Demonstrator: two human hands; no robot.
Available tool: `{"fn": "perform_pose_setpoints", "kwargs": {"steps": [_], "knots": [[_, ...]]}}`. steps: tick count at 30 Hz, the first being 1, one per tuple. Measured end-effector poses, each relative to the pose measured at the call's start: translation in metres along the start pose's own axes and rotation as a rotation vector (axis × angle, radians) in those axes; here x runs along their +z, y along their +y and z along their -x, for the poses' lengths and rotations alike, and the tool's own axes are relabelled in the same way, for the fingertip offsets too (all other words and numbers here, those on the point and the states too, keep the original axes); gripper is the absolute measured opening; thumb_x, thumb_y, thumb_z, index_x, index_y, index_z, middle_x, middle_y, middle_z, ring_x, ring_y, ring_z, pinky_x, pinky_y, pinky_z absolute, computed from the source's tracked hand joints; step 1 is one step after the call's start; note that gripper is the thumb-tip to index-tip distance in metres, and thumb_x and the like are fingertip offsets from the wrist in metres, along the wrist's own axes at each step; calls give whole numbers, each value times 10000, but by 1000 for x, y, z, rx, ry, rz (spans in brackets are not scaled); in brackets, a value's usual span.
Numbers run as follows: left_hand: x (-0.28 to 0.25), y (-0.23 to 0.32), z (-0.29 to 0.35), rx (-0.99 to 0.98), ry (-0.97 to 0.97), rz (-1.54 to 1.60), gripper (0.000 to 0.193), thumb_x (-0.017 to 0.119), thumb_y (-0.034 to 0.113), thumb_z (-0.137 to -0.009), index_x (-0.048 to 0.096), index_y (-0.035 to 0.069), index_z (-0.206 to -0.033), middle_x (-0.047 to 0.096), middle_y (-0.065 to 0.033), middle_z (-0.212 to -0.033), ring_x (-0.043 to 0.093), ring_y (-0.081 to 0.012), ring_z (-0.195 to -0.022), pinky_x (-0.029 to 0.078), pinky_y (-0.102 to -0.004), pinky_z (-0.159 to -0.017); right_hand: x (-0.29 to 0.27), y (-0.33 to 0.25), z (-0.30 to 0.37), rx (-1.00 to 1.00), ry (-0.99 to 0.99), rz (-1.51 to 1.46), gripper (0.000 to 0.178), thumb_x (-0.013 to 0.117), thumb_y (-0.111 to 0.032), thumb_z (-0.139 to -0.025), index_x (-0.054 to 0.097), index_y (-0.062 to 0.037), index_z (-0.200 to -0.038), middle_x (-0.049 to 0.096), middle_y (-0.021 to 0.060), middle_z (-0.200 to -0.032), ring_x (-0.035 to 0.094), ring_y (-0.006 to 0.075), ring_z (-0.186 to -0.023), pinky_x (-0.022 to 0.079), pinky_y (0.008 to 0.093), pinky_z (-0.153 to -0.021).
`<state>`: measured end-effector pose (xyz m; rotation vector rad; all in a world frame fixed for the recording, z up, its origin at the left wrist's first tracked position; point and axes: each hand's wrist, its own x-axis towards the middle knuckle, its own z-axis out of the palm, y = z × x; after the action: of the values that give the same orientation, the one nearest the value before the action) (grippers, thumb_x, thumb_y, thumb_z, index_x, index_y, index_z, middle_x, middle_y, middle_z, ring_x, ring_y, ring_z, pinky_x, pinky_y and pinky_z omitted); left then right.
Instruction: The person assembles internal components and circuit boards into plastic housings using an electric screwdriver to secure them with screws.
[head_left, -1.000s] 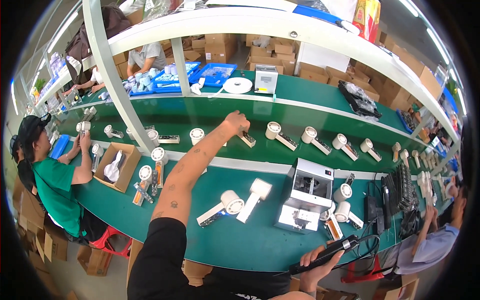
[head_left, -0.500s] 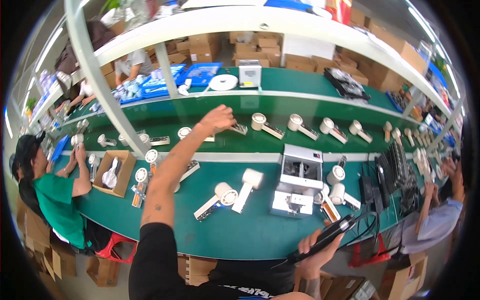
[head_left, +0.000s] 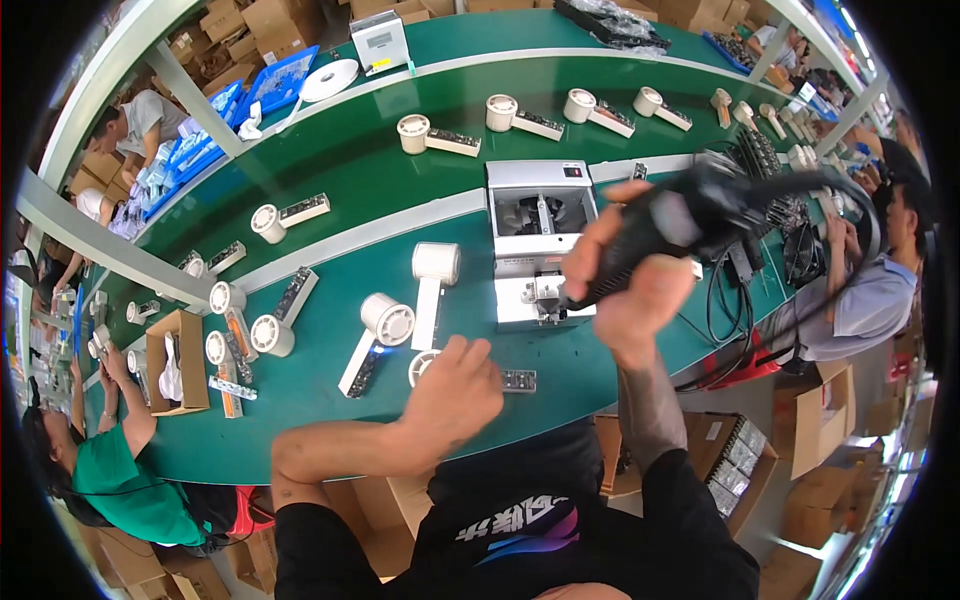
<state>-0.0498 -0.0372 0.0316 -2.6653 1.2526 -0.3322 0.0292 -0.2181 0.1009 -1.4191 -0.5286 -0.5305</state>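
My left hand [head_left: 455, 390] is closed over a white handheld fan [head_left: 421, 368] lying on the green bench. Its round head shows on one side of the fingers, and the circuit-board end of its open handle on the other. My right hand [head_left: 645, 310] grips a black electric screwdriver [head_left: 640, 240] with a cable at its upper end. The tool's tip points down at the front of a silver screw feeder [head_left: 538, 172], close to its small pick-up block [head_left: 546, 297]; contact cannot be made out. Left of the feeder lie two more fans [head_left: 437, 263] [head_left: 387, 318].
Several fans line the green conveyor [head_left: 360, 160] beyond the bench. More fans [head_left: 272, 335] and a cardboard box [head_left: 180, 395] are at left. Black cables hang at right. Co-workers sit at both sides, one in a green shirt [head_left: 140, 485], one in a grey-blue shirt [head_left: 860, 300].
My left hand has come back from the conveyor to the near bench and now holds a fan there. My right hand has raised the screwdriver to the screw feeder. The view has shifted.
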Motion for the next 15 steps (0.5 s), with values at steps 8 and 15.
{"fn": "perform_pose_setpoints", "kwargs": {"steps": [8,15], "knots": [[24,9,3,-92,77,29,251,656,132,-750,710,-13,-948,588,-31,-750,500,-185,-857,378,-311,-707,7,6,14,103,-78,-42,886,572,-759,-843,447,64,-1144,512,87,-594,489,149,-438,398,270,-418],[35,0,3,-129,80,166,219,659,143,-782,704,25,-961,601,-19,-761,507,-172,-869,370,-305,-689,2,11,52,269,-21,-103,911,507,-855,-794,401,-60,-1226,444,48,-620,443,153,-437,393,298,-424]]}}
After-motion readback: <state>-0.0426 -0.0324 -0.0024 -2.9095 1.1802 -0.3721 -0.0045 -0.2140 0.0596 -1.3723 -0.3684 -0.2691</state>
